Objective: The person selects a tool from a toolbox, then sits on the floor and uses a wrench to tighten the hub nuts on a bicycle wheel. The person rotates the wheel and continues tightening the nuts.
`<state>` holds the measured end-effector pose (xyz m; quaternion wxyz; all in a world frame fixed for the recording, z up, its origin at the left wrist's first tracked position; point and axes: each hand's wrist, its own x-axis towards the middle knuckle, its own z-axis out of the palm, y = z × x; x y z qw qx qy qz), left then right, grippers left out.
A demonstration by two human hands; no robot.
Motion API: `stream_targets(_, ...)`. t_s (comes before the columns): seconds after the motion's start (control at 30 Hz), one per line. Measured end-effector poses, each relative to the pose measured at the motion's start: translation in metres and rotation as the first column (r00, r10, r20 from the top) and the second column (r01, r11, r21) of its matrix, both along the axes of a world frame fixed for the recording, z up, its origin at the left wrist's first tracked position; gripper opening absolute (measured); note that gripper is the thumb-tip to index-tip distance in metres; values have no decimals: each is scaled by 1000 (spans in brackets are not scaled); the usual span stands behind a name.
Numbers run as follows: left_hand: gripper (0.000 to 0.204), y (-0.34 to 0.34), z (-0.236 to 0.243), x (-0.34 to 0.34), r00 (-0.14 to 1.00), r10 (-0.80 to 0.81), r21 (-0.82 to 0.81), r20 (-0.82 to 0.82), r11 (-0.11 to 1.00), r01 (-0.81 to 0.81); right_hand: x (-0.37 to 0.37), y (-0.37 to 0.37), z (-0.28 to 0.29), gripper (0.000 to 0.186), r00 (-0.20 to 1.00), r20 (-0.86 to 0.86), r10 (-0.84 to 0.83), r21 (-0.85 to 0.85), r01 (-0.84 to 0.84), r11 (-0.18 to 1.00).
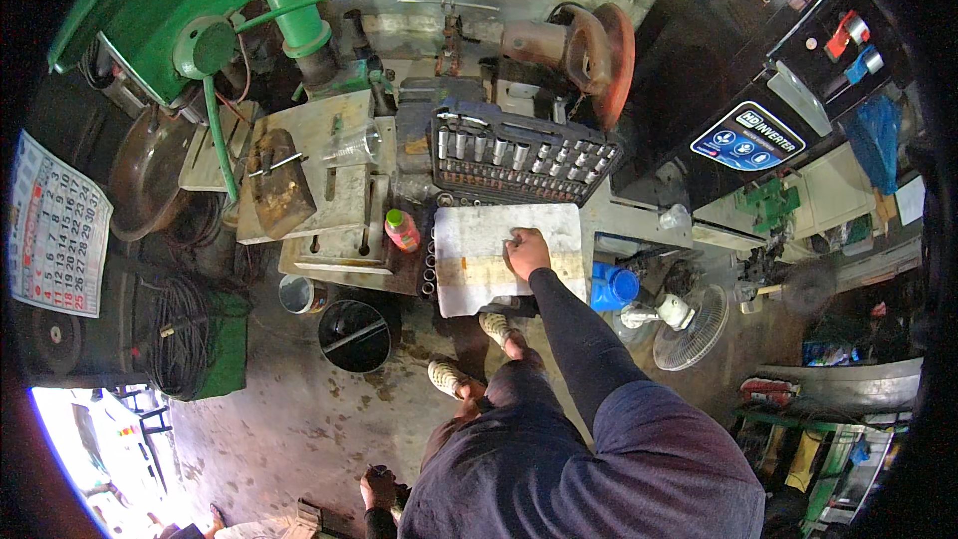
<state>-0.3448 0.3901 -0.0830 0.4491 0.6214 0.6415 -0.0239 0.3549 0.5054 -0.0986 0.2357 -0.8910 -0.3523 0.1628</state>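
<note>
My right hand rests on a worn whitish sheet lying on the bench, its arm in a dark sleeve. The fingers are curled together, with a small dark bit at the tips that I cannot make out. Down by my side hangs my left hand, closed around something dark and small. Just beyond the sheet an open socket set case holds rows of metal sockets. Several loose sockets line the sheet's left edge. A pink bottle with a green cap stands left of them.
A green drill press rises at the far left over a slotted metal table. On the floor are a black bucket and a paint can. A blue container and a fan stand right of the bench.
</note>
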Motion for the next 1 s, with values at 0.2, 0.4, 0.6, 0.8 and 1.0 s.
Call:
stream_targets(0.2, 22, -7, 9, -15, 973, -182, 25, -144, 982, 188, -6, 0, 20, 37, 999, 11, 42, 13, -42, 999)
stream_targets(0.4, 24, -20, 30, -20, 999, -37, 33, -23, 999, 38, -10, -4, 22, 36, 997, -74, -24, 60, 28, 998)
stream_targets(0.6, 30, -19, 44, -2, 993, 116, -28, 36, 993, -115, -9, 6, 19, 32, 999, -27, -46, 50, 48, 998)
stream_targets(0.8, 34, 2, 42, 6, 986, 50, -39, -158, 998, -57, 8, 17, -28, 32, 994, 107, -12, -60, 19, 998)
stream_targets(1.0, 31, -33, 33, -11, 989, -59, 8, -135, 998, 60, -19, 79, 38, 27, 987, -56, -149, 417, 159, 895)
